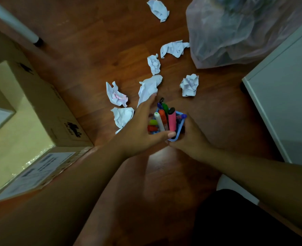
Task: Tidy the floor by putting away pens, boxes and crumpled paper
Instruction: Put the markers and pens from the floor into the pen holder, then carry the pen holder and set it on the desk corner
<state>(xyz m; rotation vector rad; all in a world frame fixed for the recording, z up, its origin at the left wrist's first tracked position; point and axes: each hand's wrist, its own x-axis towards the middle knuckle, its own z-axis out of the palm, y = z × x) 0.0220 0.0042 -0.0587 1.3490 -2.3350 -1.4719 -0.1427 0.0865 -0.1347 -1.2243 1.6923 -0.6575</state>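
Both your arms reach forward and down to the wooden floor, and your hands meet around a small blue pen holder. Your left hand is spread wide over the left side of the holder, with the fingers stretched forward and the thumb lying across its near rim. It is open, not closed on anything, and its fingertips touch a crumpled paper. Your right hand wraps around the right side of the holder and holds it. The holder stands on the floor, full of pens that stick up in pink, white, orange and green. More paper balls lie on the floor beyond your hands, like one to the right and one to the left. A cardboard box sits at your left, and a plastic bag lies far ahead on the right.
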